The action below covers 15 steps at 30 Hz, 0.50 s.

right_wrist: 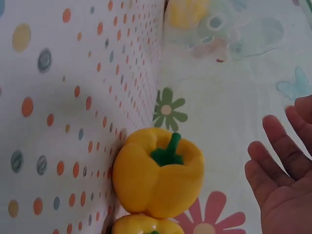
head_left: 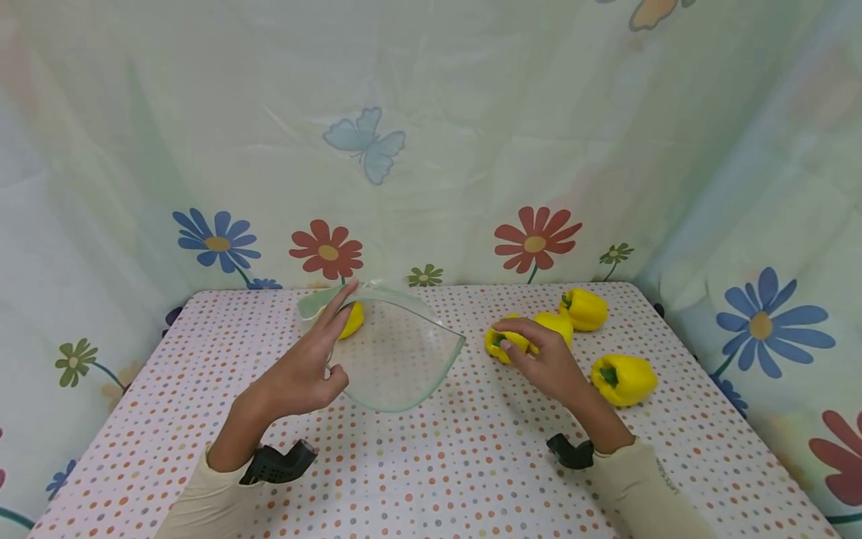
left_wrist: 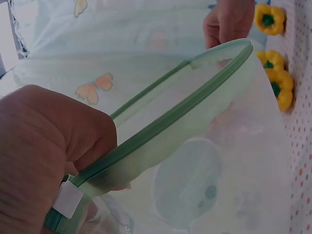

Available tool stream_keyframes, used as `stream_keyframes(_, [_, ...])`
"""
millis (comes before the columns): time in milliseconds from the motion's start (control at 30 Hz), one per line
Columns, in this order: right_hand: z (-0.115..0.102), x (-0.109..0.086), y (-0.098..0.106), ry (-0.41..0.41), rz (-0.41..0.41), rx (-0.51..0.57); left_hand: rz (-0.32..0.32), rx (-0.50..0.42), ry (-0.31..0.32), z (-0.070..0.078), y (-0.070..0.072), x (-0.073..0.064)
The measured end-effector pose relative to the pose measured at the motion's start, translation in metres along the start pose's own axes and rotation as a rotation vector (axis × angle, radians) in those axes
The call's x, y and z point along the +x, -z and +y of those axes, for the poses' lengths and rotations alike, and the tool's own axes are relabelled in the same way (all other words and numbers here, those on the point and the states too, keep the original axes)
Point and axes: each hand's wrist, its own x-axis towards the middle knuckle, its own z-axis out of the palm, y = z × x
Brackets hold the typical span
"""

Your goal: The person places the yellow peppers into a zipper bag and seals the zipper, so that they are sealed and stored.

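My left hand (head_left: 296,378) grips the rim of a clear zip bag (head_left: 404,367) with a green edge. In the left wrist view the mouth of the zip bag (left_wrist: 243,170) stands wide apart, and the fingers of the left hand (left_wrist: 53,131) hold its near end. One yellow bell pepper (head_left: 352,320) shows in the bag, partly hidden by the hand. Over the table, my right hand (head_left: 548,363) hovers, overlapping another yellow bell pepper (head_left: 494,346) in the head view. From the right wrist, that hand (right_wrist: 287,185) appears with loosely bent fingers, apart from a green-stemmed bell pepper (right_wrist: 156,175).
More yellow bell peppers lie on the right of the dotted table: one right behind the right hand (head_left: 557,323), one at the back (head_left: 586,310), one nearer the right edge (head_left: 626,380). A flowered curtain (head_left: 444,150) hangs behind the table and at both sides.
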Motion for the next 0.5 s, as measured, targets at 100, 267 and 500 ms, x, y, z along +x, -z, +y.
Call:
stream_keyframes(100, [0.007, -0.001, 0.003, -0.031, -0.027, -0.030, 0.003, 0.000, -0.002, 0.000, 0.000, 0.000])
stream_keyframes(267, [0.017, -0.001, 0.004, -0.080, -0.069, -0.015, 0.008, 0.002, 0.009, -0.001, 0.000, -0.001])
stream_keyframes(500, [0.029, -0.001, 0.002, -0.191, -0.106, -0.038, 0.016, -0.006, -0.012, -0.001, 0.000, -0.001])
